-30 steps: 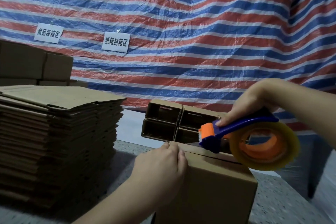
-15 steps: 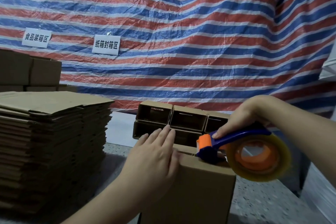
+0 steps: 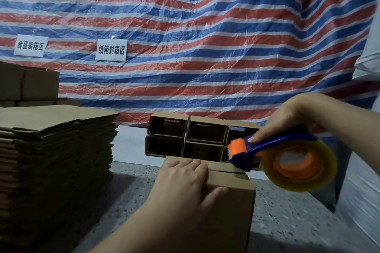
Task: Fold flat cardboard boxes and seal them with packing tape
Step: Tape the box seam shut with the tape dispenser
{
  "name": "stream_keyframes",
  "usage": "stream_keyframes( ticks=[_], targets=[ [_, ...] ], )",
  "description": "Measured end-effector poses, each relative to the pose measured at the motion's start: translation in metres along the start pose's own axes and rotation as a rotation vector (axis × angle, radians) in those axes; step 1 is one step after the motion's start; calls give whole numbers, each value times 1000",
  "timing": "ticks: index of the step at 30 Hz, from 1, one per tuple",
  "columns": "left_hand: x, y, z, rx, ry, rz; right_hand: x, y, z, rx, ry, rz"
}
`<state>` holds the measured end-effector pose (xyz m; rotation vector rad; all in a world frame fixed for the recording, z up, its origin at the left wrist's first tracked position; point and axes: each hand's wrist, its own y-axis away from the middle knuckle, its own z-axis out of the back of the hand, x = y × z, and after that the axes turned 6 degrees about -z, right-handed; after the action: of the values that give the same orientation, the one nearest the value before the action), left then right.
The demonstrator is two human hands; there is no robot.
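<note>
The cardboard box (image 3: 228, 201) stands on the speckled table (image 3: 287, 211), its top flaps folded shut. The left hand (image 3: 185, 181) rests on its top edge, grip spread flat, thumb down the front face. The right hand (image 3: 287, 121) has its grip curled round the blue handle of the tape dispenser (image 3: 277, 156) (clear roll, orange hub), whose nose touches the box's top seam. A stack of flat cartons (image 3: 55, 160) sits left; open boxes (image 3: 185, 137) lie behind.

flat stack (image 3: 55, 150) left | box (image 3: 228, 195) centre | open boxes (image 3: 185, 135) behind | dispenser (image 3: 267, 154) right
</note>
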<state>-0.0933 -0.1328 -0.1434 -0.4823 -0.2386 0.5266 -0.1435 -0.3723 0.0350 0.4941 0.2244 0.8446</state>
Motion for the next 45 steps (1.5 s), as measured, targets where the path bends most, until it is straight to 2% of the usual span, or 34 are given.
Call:
stream_keyframes(
  ticks=[5, 12, 19, 23, 29, 32, 37, 41, 44, 45],
  targets=[
    [0, 1, 1, -3, -5, -2, -30, -5, -4, 15, -8, -45],
    [-2, -8, 5, 139, -25, 15, -33, -19, -20, 35, 15, -13],
    [-45, -38, -7, 182, 70, -91, -29, -17, -19, 35, 26, -38],
    [-47, -34, -14, 97, 23, -81, -32, -18, -18, 45, 4, -35],
    [-45, -31, -13, 56, 22, -104, -58, -15, -12, 24, -100, 24],
    [-44, -31, -15, 39, 27, -109, -73, -6, -10, 55, -139, -18],
    [-45, -32, -18, 28, 40, -134, -47, 0, -28, -63, 229, -160],
    [-43, -31, -15, 19, 38, -143, -16, -14, -52, -155, 343, -204],
    [-43, -29, -14, 7, 28, -143, -20, -29, -86, -160, 525, -279],
    [-43, -29, -14, 4, 25, -144, -28, -36, -100, -180, 515, -276]
  ],
)
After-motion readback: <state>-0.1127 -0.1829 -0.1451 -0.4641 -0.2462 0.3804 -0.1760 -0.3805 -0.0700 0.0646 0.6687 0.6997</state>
